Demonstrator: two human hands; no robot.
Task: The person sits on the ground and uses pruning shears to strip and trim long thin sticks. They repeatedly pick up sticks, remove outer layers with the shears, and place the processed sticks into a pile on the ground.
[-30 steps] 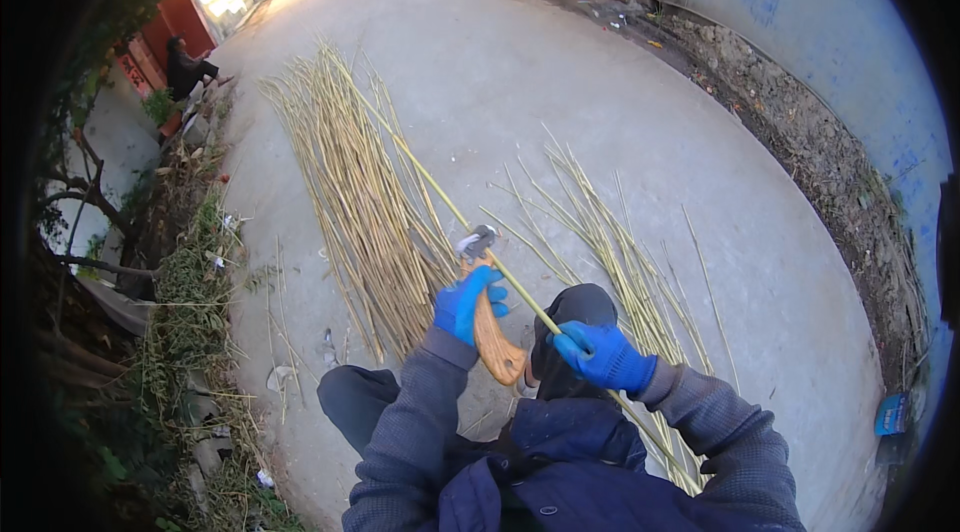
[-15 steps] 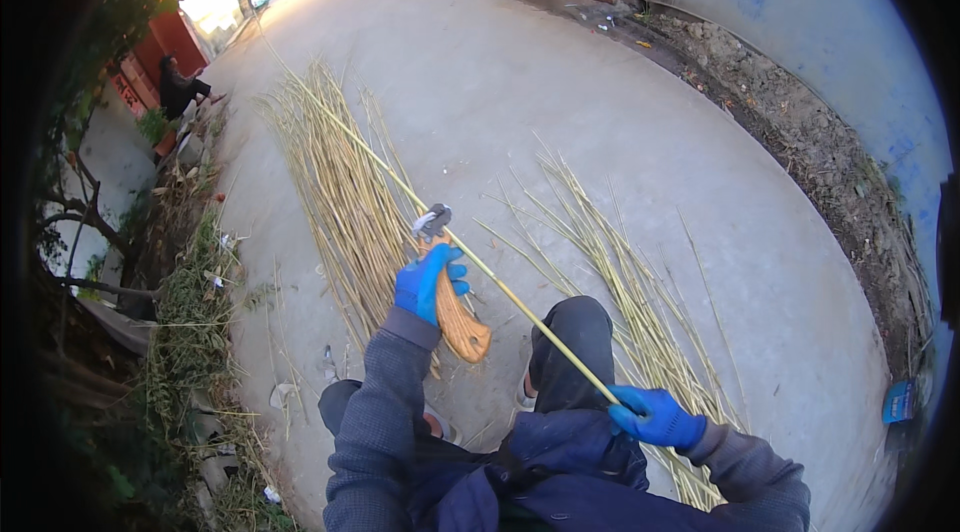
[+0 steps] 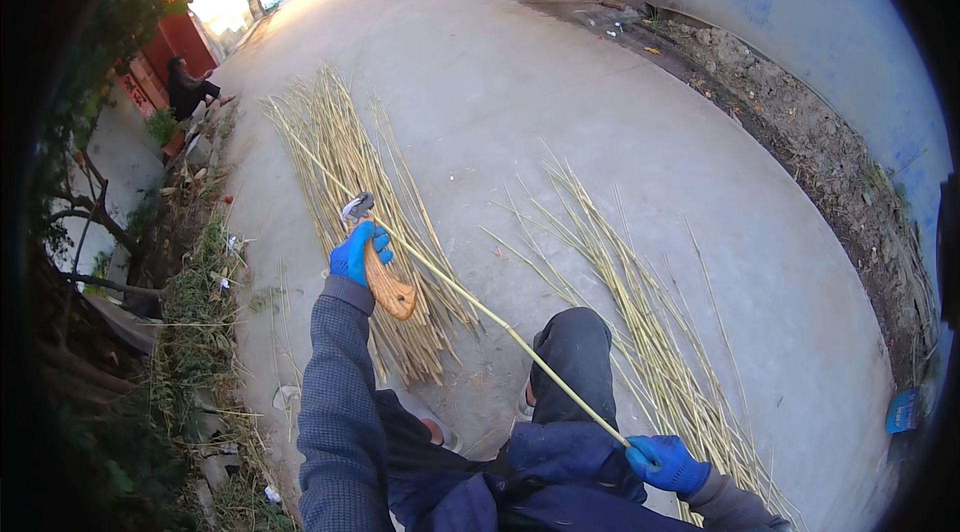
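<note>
1. Lit softly by daylight across the grey pavement.
2. Blown out to white at upper left.
3. Sunk in shadow around the left-hand foliage.
4. Bowed along the blue-grey wall, black at the rim.
5. Fairly crisp on the stalks, softer farther off.

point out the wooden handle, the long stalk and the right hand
Wooden handle (image 3: 387,288): head view, on its curved lower part.
Long stalk (image 3: 510,332): head view, on its bare shaft.
Right hand (image 3: 668,463): head view, on the gloved back.
</note>
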